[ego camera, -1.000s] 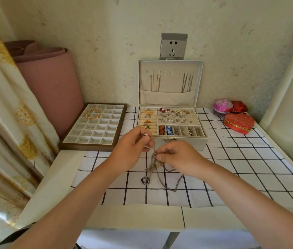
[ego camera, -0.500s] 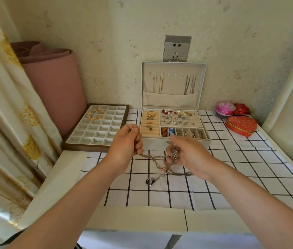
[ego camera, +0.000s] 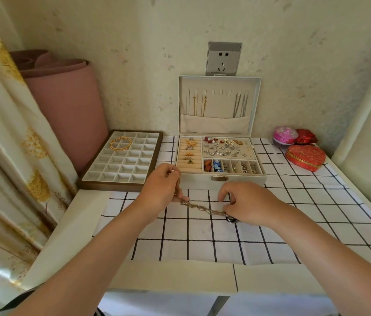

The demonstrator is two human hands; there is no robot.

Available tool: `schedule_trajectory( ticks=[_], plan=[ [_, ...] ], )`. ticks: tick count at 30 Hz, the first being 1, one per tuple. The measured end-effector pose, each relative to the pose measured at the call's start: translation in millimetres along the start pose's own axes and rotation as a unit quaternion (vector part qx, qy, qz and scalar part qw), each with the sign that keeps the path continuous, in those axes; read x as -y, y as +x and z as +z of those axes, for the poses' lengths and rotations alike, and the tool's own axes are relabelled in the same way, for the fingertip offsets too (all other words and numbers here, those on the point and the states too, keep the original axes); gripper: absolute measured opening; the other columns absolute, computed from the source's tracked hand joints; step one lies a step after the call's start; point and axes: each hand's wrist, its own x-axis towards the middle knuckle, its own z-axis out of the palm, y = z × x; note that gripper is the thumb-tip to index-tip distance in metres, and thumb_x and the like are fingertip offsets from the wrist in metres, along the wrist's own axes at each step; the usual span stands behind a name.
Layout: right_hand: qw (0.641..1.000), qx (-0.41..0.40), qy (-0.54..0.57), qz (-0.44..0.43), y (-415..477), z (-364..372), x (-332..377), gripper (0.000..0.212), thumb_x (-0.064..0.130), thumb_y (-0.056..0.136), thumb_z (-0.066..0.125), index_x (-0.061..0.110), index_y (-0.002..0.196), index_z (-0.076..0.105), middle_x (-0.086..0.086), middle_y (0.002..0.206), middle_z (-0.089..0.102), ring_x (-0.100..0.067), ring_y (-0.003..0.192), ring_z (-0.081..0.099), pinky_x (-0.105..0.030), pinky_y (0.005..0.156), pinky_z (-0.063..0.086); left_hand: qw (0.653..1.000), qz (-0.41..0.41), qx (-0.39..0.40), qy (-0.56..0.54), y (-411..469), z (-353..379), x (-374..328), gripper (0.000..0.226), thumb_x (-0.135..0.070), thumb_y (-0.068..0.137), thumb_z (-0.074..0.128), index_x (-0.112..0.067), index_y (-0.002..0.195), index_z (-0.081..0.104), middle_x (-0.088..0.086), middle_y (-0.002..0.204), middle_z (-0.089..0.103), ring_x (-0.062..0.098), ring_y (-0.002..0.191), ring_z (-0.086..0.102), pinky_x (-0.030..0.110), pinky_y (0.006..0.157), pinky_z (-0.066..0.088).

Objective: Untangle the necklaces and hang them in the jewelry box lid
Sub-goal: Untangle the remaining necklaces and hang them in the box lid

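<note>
Tangled necklaces [ego camera: 202, 207] before open jewelry box [ego camera: 221, 176].

The jewelry box [ego camera: 221, 179] is sitting behind the necklaces [ego camera: 202, 207], with the tray [ego camera: 120, 156] lying to its left.

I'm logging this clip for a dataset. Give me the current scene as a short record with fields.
left hand: pinches one end of the tangled chains
right hand: pinches the other end, ring pendant beneath it
chains: stretched between the hands above the checked cloth
jewelry box lid: open, upright, several necklaces already hanging
side tray: left of the box, gold bangles in it
</note>
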Motion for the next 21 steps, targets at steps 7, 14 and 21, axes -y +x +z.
schedule_trajectory(
  ticks=[7, 14, 21],
  plan=[
    [0.999, 0.043, -0.013, -0.016, 0, -1, -1, 0.028, 0.012, 0.083, 0.063, 0.039, 0.088, 0.069, 0.018, 0.088, 0.057, -0.005, 0.086, 0.056, -0.023, 0.068, 0.051, 0.962, 0.029, 0.005, 0.272, 6, -10, 18, 0.014, -0.019, 0.099, 0.050, -0.024, 0.091, 0.061, 0.003, 0.083, 0.068, 0.021, 0.071, 0.067, 0.047, 0.072, 0.061],
    [0.994, 0.022, -0.004, -0.111, -3, 8, 9, 0.048, -0.004, 0.079, 0.058, 0.033, 0.107, 0.068, 0.011, 0.104, 0.057, -0.005, 0.098, 0.053, -0.028, 0.084, 0.051, 0.816, 0.062, -0.039, 0.574, 7, -22, 19, 0.014, -0.033, 0.098, 0.048, -0.041, 0.098, 0.060, -0.013, 0.105, 0.065, 0.010, 0.089, 0.057, 0.026, 0.062, 0.042],
    [0.981, -0.067, 0.008, -0.184, 5, 37, 32, 0.022, 0.031, 0.097, 0.058, 0.030, 0.113, 0.073, 0.008, 0.102, 0.062, -0.014, 0.099, 0.057, -0.033, 0.078, 0.049, 0.774, 0.086, -0.030, 0.626, 0, -28, 14, 0.024, -0.028, 0.096, 0.059, -0.041, 0.116, 0.063, -0.009, 0.120, 0.056, 0.014, 0.103, 0.059, 0.025, 0.070, 0.042]
  ],
)
